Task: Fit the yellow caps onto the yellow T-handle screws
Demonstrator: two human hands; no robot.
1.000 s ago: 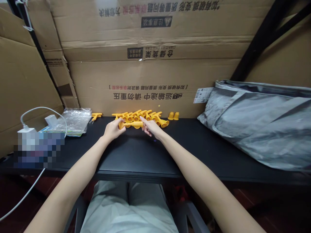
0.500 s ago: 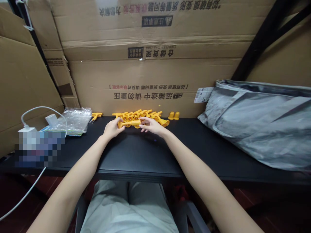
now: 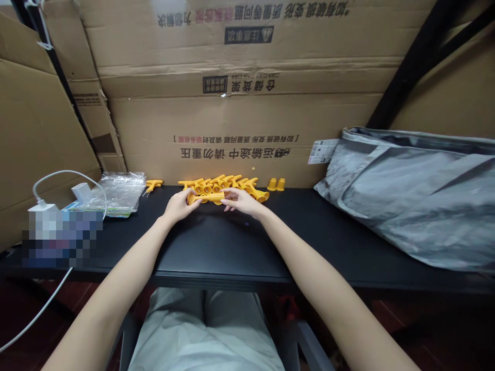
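Note:
My left hand (image 3: 181,206) is closed on the left end of a yellow plastic piece with a wider round end (image 3: 213,197). At its right end, my right hand (image 3: 243,202) grips the thicker ribbed part between thumb and fingers. The piece lies level between both hands, just above the black table; whether it is one part or two joined parts I cannot tell. Right behind my hands is a pile of similar yellow pieces (image 3: 222,181), some with flared openings and some with T-shaped ends. Fingers hide both ends of the held piece.
Two yellow cups (image 3: 277,184) stand right of the pile, and yellow T-shaped parts (image 3: 153,184) lie to its left. Clear plastic bags (image 3: 122,190), a white charger (image 3: 44,219) and its cable are at left. A grey bag (image 3: 410,201) fills the right; cardboard (image 3: 240,113) walls the back.
Both hands stay nearly in place, still holding the yellow piece. My left thumb has shifted slightly to the right along it.

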